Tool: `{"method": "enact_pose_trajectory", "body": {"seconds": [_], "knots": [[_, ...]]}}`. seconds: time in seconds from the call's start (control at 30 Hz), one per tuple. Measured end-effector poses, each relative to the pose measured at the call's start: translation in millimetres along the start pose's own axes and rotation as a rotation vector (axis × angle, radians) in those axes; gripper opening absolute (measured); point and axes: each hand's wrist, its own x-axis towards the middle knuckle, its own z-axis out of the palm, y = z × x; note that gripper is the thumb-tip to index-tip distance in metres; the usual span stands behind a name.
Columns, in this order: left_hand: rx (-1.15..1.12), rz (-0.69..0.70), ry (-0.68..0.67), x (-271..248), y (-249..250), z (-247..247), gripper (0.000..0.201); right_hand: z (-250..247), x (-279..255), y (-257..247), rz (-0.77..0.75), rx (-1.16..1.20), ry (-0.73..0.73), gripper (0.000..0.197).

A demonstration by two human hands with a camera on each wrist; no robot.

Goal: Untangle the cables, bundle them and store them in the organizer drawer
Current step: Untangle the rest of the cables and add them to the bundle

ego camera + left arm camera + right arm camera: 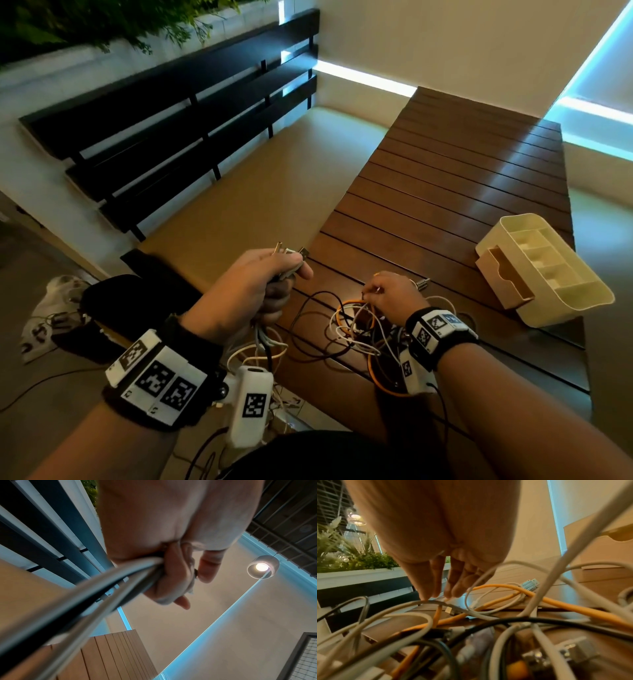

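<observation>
The tangled cables (356, 329) lie heaped on the near end of the slatted table (445, 192), white, black and orange strands looped through one another. Several freed ends, plugs upward, are clenched in the left hand (253, 291) above the table edge. A strand at the heap's top is pinched by the fingertips of the right hand (394, 298). One end is best traced and drawn out slowly, so knots are not tightened. The organizer (544, 267) stands well apart, its drawer (503, 277) pulled out.
</observation>
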Motion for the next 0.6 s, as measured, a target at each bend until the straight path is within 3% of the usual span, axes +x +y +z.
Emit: {"method": "enact_pose_trajectory", "body": {"seconds": [0.17, 0.33, 0.47, 0.53, 0.6], "knots": [[0.008, -0.01, 0.017, 8.0, 0.9, -0.1, 0.04, -3.6, 5.9, 13.4, 0.225, -0.008, 0.108, 0.014], [0.014, -0.009, 0.012, 17.3, 1.2, 3.5, 0.039, -4.0, 3.7, 23.4, 0.277, -0.044, -0.031, 0.014], [0.028, -0.015, 0.002, 21.6, 2.1, 4.5, 0.039, 3.0, 6.9, 21.6, 0.134, 0.027, 0.211, 0.011], [0.038, -0.025, 0.004, 22.9, 2.3, 5.5, 0.04, 7.9, 8.7, 17.4, -0.001, 0.035, 0.16, 0.009], [0.046, -0.032, 0.0, 24.1, 2.4, 7.1, 0.041, 15.2, 10.6, 17.5, -0.046, -0.066, 0.046, 0.023]]}}
